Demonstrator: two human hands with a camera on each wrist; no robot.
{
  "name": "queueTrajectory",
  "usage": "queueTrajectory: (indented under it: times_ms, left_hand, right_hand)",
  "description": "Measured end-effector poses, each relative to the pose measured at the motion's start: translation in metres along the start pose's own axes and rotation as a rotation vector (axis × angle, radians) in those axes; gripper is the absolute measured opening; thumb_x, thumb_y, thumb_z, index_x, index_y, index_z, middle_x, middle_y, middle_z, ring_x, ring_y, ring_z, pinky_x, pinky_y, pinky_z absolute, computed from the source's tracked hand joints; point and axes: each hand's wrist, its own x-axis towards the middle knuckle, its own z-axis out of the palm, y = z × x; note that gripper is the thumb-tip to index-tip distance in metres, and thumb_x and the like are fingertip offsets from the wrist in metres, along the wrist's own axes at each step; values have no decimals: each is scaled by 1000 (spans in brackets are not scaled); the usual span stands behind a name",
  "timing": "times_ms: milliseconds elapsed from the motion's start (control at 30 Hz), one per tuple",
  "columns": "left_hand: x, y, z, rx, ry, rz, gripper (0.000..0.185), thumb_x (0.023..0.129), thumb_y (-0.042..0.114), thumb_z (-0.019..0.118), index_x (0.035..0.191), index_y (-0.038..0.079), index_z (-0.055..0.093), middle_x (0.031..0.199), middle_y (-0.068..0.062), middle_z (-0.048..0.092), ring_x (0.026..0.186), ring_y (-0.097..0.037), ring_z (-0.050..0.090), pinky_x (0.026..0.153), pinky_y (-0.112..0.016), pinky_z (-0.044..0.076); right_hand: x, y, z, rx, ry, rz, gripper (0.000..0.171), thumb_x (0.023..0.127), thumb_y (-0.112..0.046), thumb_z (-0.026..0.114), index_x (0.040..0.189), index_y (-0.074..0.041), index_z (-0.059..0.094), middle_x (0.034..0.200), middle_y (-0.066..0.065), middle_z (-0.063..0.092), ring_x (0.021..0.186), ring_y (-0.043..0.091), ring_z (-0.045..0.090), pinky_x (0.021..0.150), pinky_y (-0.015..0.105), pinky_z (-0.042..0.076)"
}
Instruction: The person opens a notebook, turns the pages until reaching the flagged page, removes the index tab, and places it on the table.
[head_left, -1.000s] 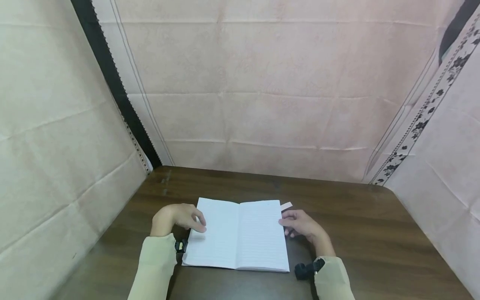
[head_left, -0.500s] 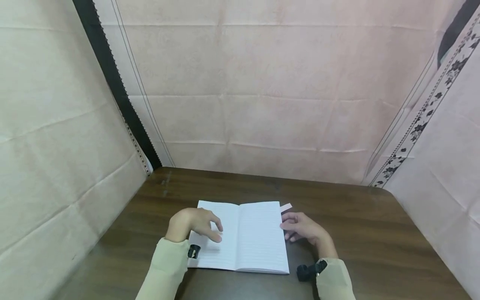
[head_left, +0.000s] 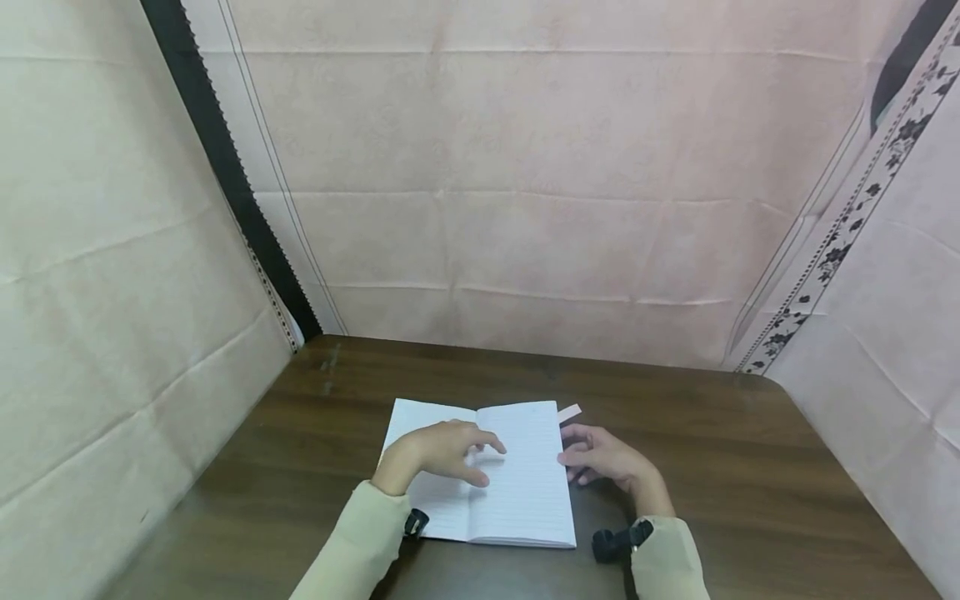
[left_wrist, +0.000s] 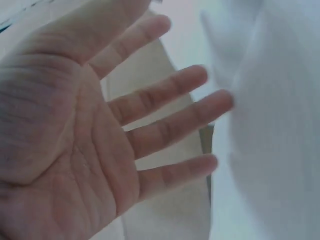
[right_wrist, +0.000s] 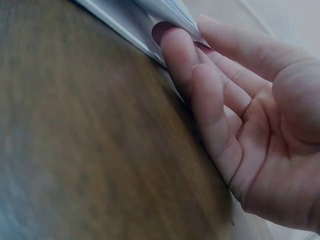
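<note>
The right hand (head_left: pixel 600 457) rests with its fingers (right_wrist: pixel 182 55) straight and relaxed against the right edge of the open notebook (head_left: pixel 517 492); the wrist view shows the fingertips tucked at the page edges, the grip loose and pinching nothing that I can make out. The left hand (head_left: pixel 438 450) is spread flat, palm down, fingers apart, above the notebook's left page and reaching across the centre fold toward 3 o'clock; its grip is open and holds nothing, and whether the fingertips actually touch the paper I cannot tell.

The notebook lies open on the dark wooden counter (head_left: pixel 735 467), just in front of the person, with the left hand over its left half and the right hand at its 3 o'clock edge. Its pages are white with faint ruled lines; no writing, brand or label can be read on them. A small pale slip (head_left: pixel 568 412) sticks out at the notebook's far right corner, at about 12 o'clock from the right hand, and it too carries nothing legible.

Both sleeves (head_left: pixel 663 567) are pale green, each with a small black device (head_left: pixel 611 542) at the wrist. Pale pink cloth (head_left: pixel 525 208) hangs round the counter on three sides.
</note>
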Motion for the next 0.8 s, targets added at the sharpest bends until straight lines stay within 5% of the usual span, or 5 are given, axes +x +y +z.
queueTrajectory:
  times_ms: [233,400,600,800]
  left_hand:
    - [14,17,13,81,73,17,44,89,38,76,130,28,64,130,2,60,119,-14,57,101,-37,45]
    - [21,33,28,168,94,104,52,85,45,78,132,28,62,131,3,59,118,-13,56,102,-35,44]
    - [29,50,47,229,71,217,69,82,56,77,139,25,54,142,-2,50,130,-19,49,110,-43,37]
    - [31,58,55,250,4,197,88,71,60,83,144,27,45,150,-5,40,139,-23,38,111,-57,31]
  right_hand:
    - [3,3,-1,5,-1,4,57,92,-24,73,138,1,49,96,13,73,78,28,69,72,35,56]
    - [4,5,-1,15,-9,7,58,92,-23,74,138,2,49,94,13,73,77,26,69,71,33,56]
    - [3,4,-2,18,-19,-5,57,94,-21,71,140,3,46,90,13,73,77,26,69,71,33,56]
    - [3,3,-2,41,-19,-2,57,94,-19,70,140,4,45,90,13,72,77,26,69,71,33,56]
